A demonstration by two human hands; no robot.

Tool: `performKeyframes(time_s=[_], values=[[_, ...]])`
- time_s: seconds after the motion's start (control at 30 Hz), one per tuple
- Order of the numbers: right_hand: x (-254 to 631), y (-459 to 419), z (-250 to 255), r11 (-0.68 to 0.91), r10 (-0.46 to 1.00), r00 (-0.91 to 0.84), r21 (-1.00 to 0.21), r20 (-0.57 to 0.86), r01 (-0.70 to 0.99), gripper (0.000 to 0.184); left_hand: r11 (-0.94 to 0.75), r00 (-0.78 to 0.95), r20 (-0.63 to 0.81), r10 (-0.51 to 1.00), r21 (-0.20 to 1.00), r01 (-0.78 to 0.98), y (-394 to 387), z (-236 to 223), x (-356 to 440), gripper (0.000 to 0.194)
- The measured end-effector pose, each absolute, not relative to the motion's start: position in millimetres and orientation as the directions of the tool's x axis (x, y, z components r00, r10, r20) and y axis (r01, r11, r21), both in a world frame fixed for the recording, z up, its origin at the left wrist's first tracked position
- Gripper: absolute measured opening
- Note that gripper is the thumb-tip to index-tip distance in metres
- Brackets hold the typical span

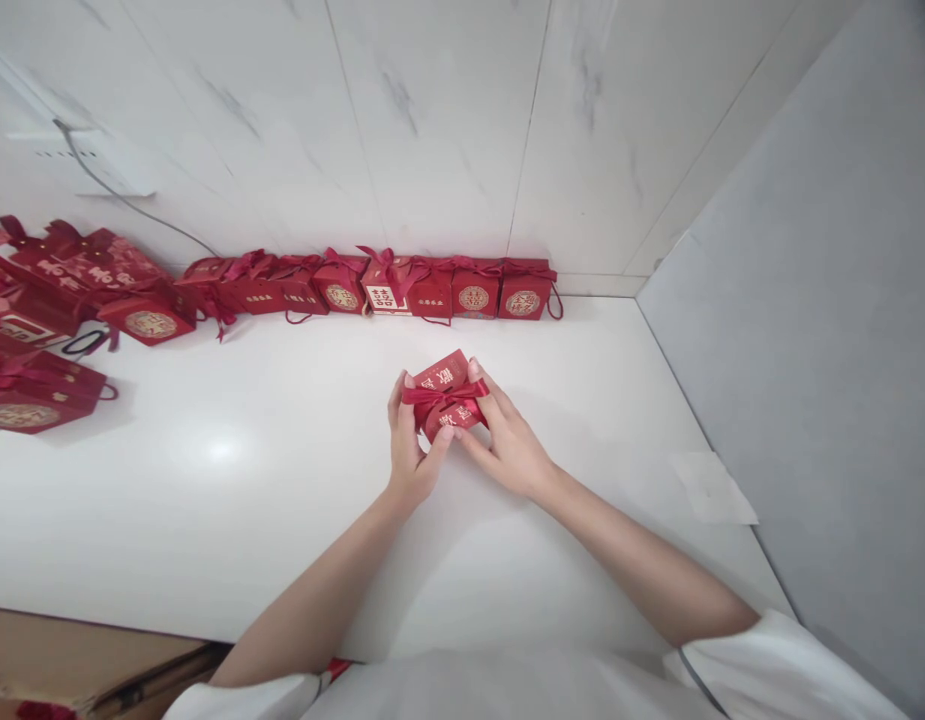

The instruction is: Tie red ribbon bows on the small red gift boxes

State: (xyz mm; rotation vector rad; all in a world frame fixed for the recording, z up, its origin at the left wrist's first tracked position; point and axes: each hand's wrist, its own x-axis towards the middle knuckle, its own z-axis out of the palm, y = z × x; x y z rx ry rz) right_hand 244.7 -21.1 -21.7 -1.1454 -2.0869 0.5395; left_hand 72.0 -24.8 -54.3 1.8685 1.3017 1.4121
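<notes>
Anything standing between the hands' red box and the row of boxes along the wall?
Nothing visible: only white tabletop shows between the held box and the row. The left hand and right hand touch the held box directly.

red boxes (64, 392) at the left end of the white table (282, 500) cropped, cardboard (72, 650) below it cropped, held box's lettering (446, 375) above it partly under ribbon (426, 396)

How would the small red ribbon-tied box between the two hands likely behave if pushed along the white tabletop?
The small red printed box looks like thin card, so probably light and stiff-sided. Its flat faces suggest sliding rather than rolling. The glossy red ribbon bow would likely flop.
</notes>
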Motion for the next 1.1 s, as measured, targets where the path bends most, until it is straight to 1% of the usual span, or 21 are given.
performKeyframes(time_s=[0.1,0.27,0.43,0.5,0.6,0.7,0.93,1.1], values=[[243,-21,-19,0.539,0.842,-0.378,-0.641,0.385,0.547,0.074,-0.429,0.026,0.459,0.888,0.805,0.411,-25,-53,71,0.072],[243,-21,-16,0.532,0.846,-0.375,-0.661,0.38,0.529,0.066,-0.445,0.092,0.442,0.892,0.824,0.35,-26,-48,70,0.068],[245,-18,-18,0.561,0.826,-0.384,-0.676,0.413,0.478,0.062,-0.445,0.058,0.455,0.888,0.823,0.352,-23,-49,66,0.066],[248,-16,-17,0.58,0.812,-0.391,-0.673,0.433,0.458,0.063,-0.461,0.057,0.475,0.878,0.809,0.366,-22,-49,64,0.066],[251,-15,-13,0.587,0.807,-0.386,-0.674,0.447,0.449,0.071,-0.493,0.078,0.502,0.861,0.788,0.368,-21,-48,61,0.063],[253,-15,-9,0.576,0.816,-0.374,-0.675,0.441,0.461,0.077,-0.502,0.085,0.51,0.856,0.783,0.368,-21,-47,60,0.065],[256,-13,-8,0.595,0.802,-0.383,-0.659,0.458,0.46,0.075,-0.508,0.085,0.523,0.848,0.756,0.413,-20,-46,58,0.072],[256,-12,-8,0.596,0.802,-0.38,-0.656,0.461,0.463,0.077,-0.523,0.096,0.536,0.839,0.743,0.419,-19,-44,58,0.071]])
